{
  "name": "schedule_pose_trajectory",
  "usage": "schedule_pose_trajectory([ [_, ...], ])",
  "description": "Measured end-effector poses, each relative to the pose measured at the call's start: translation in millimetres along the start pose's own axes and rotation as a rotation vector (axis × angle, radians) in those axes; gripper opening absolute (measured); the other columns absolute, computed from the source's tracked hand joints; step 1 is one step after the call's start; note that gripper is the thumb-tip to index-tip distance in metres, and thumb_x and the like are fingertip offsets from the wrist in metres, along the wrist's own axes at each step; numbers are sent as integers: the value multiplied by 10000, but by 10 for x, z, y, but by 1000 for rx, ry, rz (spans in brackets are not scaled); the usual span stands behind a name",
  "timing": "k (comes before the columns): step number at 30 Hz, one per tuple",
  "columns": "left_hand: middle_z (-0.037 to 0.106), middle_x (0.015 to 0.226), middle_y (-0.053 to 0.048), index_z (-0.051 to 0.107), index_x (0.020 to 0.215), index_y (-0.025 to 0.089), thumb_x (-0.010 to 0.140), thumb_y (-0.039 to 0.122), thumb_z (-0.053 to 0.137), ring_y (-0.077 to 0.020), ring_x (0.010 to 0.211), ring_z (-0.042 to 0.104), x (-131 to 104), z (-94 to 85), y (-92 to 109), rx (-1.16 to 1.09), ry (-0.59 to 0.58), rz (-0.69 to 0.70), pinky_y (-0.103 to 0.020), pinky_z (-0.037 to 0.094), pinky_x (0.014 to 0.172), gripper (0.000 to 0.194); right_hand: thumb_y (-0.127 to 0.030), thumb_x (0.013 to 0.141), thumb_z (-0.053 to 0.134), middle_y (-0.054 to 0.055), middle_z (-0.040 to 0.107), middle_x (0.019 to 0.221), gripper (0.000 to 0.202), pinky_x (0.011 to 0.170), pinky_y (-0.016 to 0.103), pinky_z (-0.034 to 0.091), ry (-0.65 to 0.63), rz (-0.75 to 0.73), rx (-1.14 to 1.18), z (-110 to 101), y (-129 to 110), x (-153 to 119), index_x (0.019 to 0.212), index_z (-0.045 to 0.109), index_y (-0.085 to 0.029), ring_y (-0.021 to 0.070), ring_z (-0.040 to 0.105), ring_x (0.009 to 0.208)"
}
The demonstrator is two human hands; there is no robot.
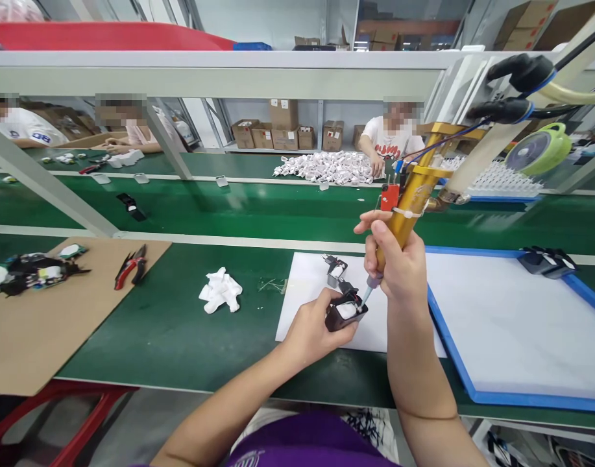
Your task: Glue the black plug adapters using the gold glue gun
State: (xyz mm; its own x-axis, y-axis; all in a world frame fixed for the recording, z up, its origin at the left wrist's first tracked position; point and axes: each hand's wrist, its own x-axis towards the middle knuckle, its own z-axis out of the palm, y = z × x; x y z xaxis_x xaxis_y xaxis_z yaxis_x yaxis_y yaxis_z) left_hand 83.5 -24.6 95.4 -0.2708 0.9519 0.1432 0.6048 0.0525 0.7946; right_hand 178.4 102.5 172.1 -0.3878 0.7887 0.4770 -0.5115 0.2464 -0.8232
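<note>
Fingers of the left hand (313,326) are pinching a small black case (350,320) above a white sheet (297,285); a gold dispenser (408,217) is pointing its nozzle (368,295) into the case's right end, and the right hand (400,259) is wrapping its fingers around the dispenser.

You have on a vivid purple top (311,444), with a pale, rounded marking (247,459) on your left side, cut off too soon to read. Past its hem-like edge, white cloth (370,428) with a spiky black pattern shows. Your left hand (314,324) and right hand (399,263) are bare, as are both forearms (251,392).
</note>
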Motion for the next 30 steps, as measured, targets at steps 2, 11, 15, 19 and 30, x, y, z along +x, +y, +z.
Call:
schedule_pose_trajectory([
  [2, 674, 840, 6, 501, 1040, 214, 735, 340, 675, -122, 582, 573, 5, 29, -18, 8, 12, -10, -220, 430, 567, 373, -434, 867, 683, 42, 638, 886, 306, 306, 150, 328, 2, -3, 11, 3, 5, 2, 1006, 634, -167, 36, 418, 387],
  [11, 658, 890, 2, 449, 970, 230, 721, 316, 671, -152, 647, 609, 139, 329, -11, -64, 33, 2, -256, 462, 622, 345, -397, 879, 675, 40, 634, 863, 255, 307, 144, 330, 30, -17, 40, 20, 29, 10, 956, 640, -156, 37, 422, 387],
  [15, 638, 809, 10, 420, 940, 229, 703, 349, 687, -163, 645, 615, 172, 432, 64, -126, 73, -5, -258, 450, 608, 376, -403, 877, 672, 34, 636, 843, 252, 311, 151, 336, 38, -10, 30, 30, 11, 0, 931, 645, -158, 40, 423, 384],
  [19, 638, 806, 2, 395, 906, 229, 689, 374, 690, -170, 636, 617, 191, 456, 140, -160, 112, -37, -259, 431, 583, 394, -411, 886, 661, -36, 530, 559, 270, 311, 150, 319, 25, 10, 28, 35, -11, -25, 805, 597, -162, 60, 393, 348],
  [30, 675, 904, -19, 415, 982, 239, 741, 348, 669, -208, 770, 674, 231, 376, -9, -126, 33, -27, -286, 493, 673, 366, -451, 866, 661, 23, 611, 903, 313, 308, 156, 307, 49, -22, 34, 21, 19, 48, 994, 589, -174, 34, 417, 399],
])
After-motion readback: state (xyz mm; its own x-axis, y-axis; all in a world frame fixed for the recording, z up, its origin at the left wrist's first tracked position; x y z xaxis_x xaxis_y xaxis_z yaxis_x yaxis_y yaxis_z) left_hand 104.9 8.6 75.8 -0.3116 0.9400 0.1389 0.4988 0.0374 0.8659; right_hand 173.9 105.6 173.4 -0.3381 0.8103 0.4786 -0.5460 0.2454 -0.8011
